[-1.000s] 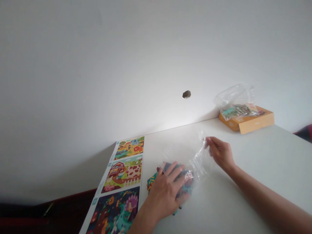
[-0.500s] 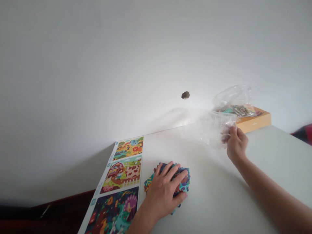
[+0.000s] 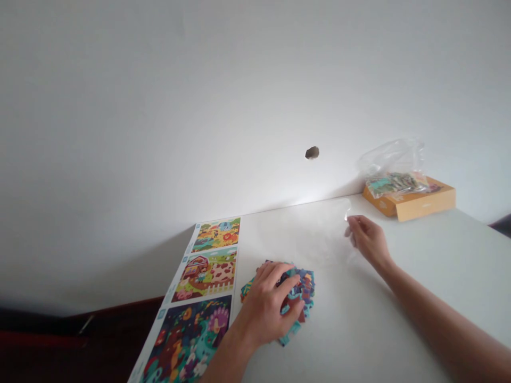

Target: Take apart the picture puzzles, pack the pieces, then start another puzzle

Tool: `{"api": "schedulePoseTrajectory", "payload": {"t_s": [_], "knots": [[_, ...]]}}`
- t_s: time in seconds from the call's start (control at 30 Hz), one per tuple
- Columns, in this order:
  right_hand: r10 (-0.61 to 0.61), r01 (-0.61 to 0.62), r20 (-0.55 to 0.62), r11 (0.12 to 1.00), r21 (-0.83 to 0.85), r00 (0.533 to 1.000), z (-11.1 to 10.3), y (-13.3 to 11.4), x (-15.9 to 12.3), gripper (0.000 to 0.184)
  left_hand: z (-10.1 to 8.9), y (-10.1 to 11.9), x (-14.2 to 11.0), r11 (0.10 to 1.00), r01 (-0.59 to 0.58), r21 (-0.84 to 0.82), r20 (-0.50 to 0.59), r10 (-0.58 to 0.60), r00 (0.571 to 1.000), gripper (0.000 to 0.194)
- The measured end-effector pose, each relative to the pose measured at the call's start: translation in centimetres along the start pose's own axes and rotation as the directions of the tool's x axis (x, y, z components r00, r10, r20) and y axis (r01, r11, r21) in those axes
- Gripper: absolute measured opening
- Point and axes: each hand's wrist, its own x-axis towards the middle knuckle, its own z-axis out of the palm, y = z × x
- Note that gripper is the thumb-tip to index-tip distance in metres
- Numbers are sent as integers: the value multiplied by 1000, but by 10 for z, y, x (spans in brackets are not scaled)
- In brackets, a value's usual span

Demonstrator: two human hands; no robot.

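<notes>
My left hand (image 3: 268, 306) rests palm down over a heap of colourful jigsaw puzzle pieces (image 3: 306, 287), its fingers apart and slightly bent. The hand hides part of the heap. To the right and farther back, my right hand (image 3: 368, 239) pinches the edge of a clear plastic bag (image 3: 319, 226), which looks empty and spreads to the left just above or on the white table. Left of the heap lies a printed sheet (image 3: 207, 274) with three cartoon pictures: jungle animals, a farm with a cow, and a dark forest scene.
At the back right of the white table (image 3: 415, 266) stands an orange box (image 3: 427, 205). A clear bag of puzzle pieces (image 3: 395, 183) lies on top of it. The wall behind has a small hole (image 3: 312, 153). A dark reddish area shows below the table's left edge.
My right hand has moved left and slightly down, away from the orange box, and the clear bag has come lower. My left hand's fingers have bent more over the pieces, which have spread a little.
</notes>
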Motion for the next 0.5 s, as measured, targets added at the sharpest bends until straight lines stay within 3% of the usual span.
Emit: {"api": "schedulePoseTrajectory", "payload": {"t_s": [0.07,0.13,0.23,0.33,0.4,0.5], "knots": [[-11,23,77,988,-151,997,0,5,0,40,0,0,0,1000,-1,1,26,1,1000,36],[-41,60,82,969,-239,996,-1,7,1,37,0,0,1,1000,-4,5,54,4,999,38],[-97,98,14,968,-233,995,-4,3,2,34,0,1,1,1000,-5,5,74,5,997,39],[-191,169,-129,972,-163,973,-8,-5,3,32,-1,1,1,1000,-2,5,75,2,997,39],[-276,245,-304,960,-135,912,-13,-9,8,28,-1,1,1,1000,1,6,77,-2,997,39],[-308,301,-563,948,-108,767,-33,-7,27,26,-1,1,1,1000,5,6,83,-6,997,39]]}}
